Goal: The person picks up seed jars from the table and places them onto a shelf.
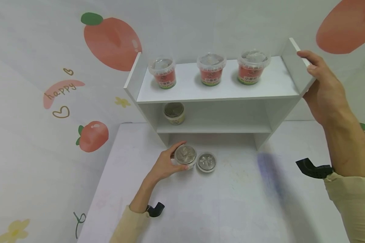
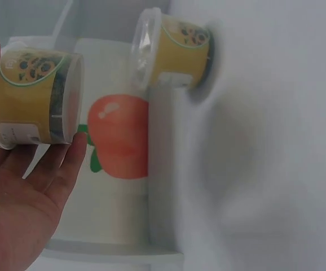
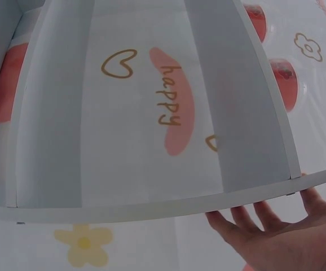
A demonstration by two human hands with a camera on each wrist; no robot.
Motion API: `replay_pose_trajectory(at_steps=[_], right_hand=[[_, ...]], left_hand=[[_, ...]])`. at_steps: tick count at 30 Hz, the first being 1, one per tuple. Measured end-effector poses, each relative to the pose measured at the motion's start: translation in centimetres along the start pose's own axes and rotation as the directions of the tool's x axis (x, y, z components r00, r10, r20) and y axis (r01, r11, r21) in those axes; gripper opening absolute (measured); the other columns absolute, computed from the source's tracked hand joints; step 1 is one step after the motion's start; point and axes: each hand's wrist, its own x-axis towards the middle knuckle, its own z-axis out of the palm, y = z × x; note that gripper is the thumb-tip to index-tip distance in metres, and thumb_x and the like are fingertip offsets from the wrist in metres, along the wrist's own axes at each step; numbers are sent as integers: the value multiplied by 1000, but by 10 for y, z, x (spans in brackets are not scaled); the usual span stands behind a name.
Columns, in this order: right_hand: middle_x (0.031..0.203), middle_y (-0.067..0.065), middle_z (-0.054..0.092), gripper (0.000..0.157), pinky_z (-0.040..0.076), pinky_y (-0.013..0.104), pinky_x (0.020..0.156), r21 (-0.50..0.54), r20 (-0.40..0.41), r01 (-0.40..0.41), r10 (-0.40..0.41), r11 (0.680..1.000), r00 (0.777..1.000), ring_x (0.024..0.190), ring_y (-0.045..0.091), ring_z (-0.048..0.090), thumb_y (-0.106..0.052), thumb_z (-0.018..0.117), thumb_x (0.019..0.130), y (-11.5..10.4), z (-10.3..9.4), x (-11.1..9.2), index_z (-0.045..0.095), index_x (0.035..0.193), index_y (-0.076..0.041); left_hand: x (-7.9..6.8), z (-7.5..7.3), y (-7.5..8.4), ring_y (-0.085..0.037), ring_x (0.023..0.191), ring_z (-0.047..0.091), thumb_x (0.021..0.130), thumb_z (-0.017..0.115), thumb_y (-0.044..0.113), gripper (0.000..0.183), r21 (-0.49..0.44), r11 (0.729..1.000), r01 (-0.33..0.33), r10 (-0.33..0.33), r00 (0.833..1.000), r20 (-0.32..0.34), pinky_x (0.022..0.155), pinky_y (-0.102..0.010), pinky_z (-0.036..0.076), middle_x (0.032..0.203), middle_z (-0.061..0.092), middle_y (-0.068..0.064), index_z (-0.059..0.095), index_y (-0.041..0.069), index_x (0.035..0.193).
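Observation:
My left hand (image 1: 165, 163) grips a plastic tub (image 1: 185, 154) with a clear lid, thumb on one side and fingers on the other. In the left wrist view this tub (image 2: 30, 96) shows a yellow label and is held off the tabletop. Close to its right stands a second, similar tub (image 1: 206, 162) on the table. At upper right, my right hand (image 1: 326, 89) grips the right side panel of a white two-tier shelf (image 1: 219, 98). The right wrist view has its fingers (image 3: 270, 217) against the panel's edge.
Three red-labelled tubs (image 1: 211, 72) stand in a row on the top tier. One yellowish tub (image 1: 174, 114) sits at the left of the lower tier. Behind is a wall (image 1: 88, 84) with fruit drawings; the white table (image 1: 200, 209) spreads in front.

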Motion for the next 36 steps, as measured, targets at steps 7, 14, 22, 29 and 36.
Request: replay_pose_trajectory(at_steps=[7,14,22,29,36], right_hand=[[151,1,27,49,34,34,94,8,3,-5,5,1000,1000,130,20,27,-22,37,99,1,0,0,42,148,-22],[150,2,27,48,35,32,93,20,9,0,0,1000,1000,129,20,27,-21,37,99,3,-1,1,42,148,-21],[150,2,28,48,35,32,93,29,-3,1,0,1000,1000,128,20,29,-22,38,99,3,-3,2,43,147,-22],[149,3,30,48,35,33,92,36,-15,1,0,999,1000,128,21,30,-22,38,99,6,-4,4,44,147,-21],[149,3,29,49,34,33,92,35,-7,4,-4,999,1000,127,21,30,-22,38,98,5,-3,3,44,146,-21]], left_hand=[[2,-7,22,-23,129,51,72,88,16,89,-90,993,-79,80,997,9,103,-48,43,145,52,-5,44,18,150],[7,-7,32,-25,132,48,72,87,8,91,-103,989,-106,104,994,-23,105,-51,41,148,49,-6,43,16,150],[16,-8,43,-19,129,50,72,89,16,90,-32,990,-140,140,990,-11,100,-46,45,145,51,1,44,19,150],[24,-7,51,-18,121,55,69,90,16,91,18,988,-156,156,988,-16,95,-43,48,141,55,0,46,21,149],[34,-3,57,-16,118,57,70,91,24,90,66,987,-149,152,987,-46,92,-40,49,139,57,0,46,24,148]])
